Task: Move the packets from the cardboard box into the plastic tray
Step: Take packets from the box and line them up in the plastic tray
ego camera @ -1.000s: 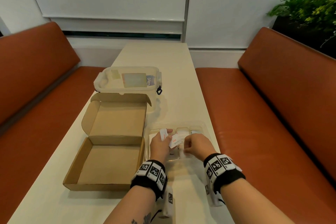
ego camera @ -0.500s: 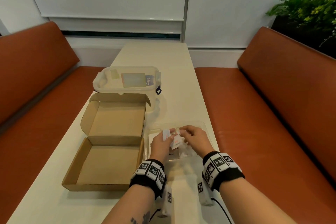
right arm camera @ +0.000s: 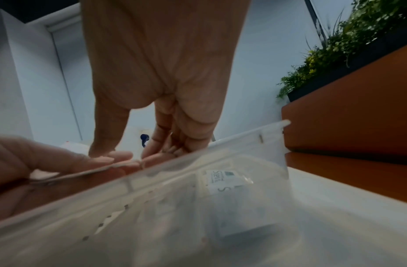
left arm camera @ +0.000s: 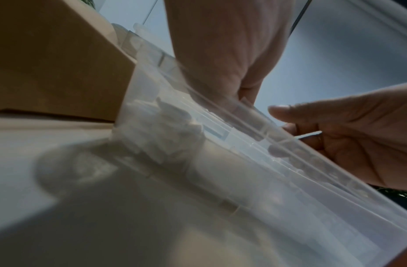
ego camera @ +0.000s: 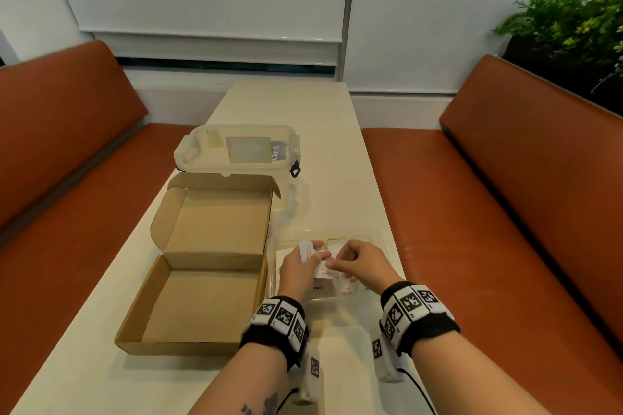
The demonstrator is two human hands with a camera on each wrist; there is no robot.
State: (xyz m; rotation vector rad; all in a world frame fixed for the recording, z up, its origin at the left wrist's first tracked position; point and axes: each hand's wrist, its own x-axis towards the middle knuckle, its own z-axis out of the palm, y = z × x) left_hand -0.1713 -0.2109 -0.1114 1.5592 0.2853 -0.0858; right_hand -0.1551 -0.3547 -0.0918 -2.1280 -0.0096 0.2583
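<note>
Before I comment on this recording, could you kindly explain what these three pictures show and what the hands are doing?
There is no machine here: a person wears one camera on the head and one on each wrist. The head view looks down at a table. On it lie an open cardboard box, which looks empty, a clear plastic tray beside it, and a lidded plastic container behind. Over the tray, the left hand holds small white packets, and the right hand pinches one of them. The two wrist views look up from low beside the tray's wall at the same fingers.
</note>
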